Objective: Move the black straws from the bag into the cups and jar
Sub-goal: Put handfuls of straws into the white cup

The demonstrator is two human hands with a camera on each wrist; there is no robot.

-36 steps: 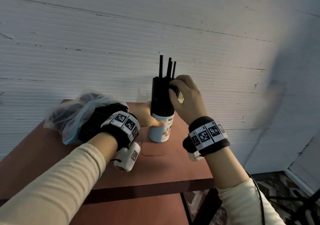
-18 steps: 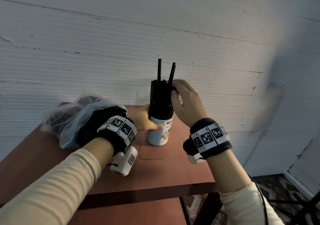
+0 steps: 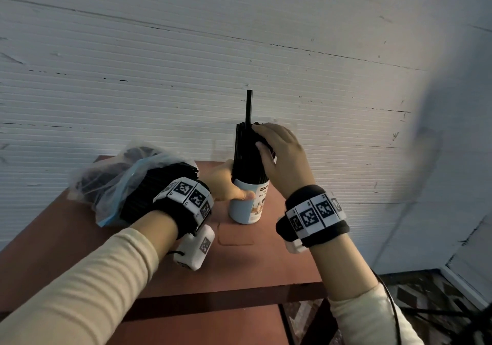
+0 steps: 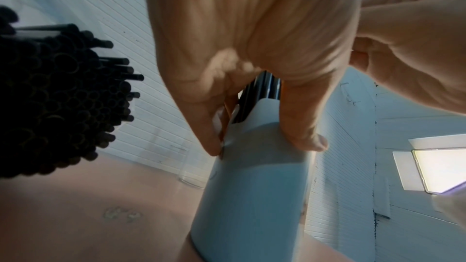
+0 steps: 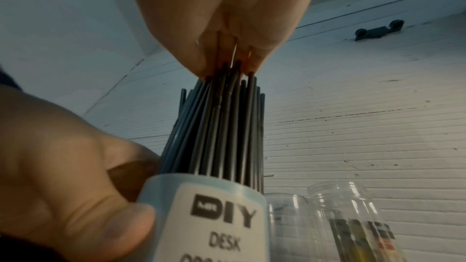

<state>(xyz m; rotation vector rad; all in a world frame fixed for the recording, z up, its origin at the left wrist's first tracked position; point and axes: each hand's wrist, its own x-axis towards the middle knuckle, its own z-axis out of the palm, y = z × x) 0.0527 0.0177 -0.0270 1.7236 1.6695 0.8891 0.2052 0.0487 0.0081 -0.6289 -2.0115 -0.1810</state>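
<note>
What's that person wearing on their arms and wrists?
The left sleeve and right sleeve are cream and ribbed. The left band and right band are black, wrapped with white squares printed with black blocky codes. Under them hang a left box and right box, small and white; the left box bears a code too. A thin black cable runs by the right sleeve. No gloves.

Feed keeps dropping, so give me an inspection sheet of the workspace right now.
Surface: red-brown table.
Job's things: blue cup packed with black straws, one poking higher; bag on its side, straws inside; clear jar and clear cup nearby.
Clutter: nothing seen.
Hands: left hand grips the blue cup; right hand closes over the straw tops.
Cables: black cable along the right sleeve.
Surroundings: white ribbed wall; patterned floor.
</note>
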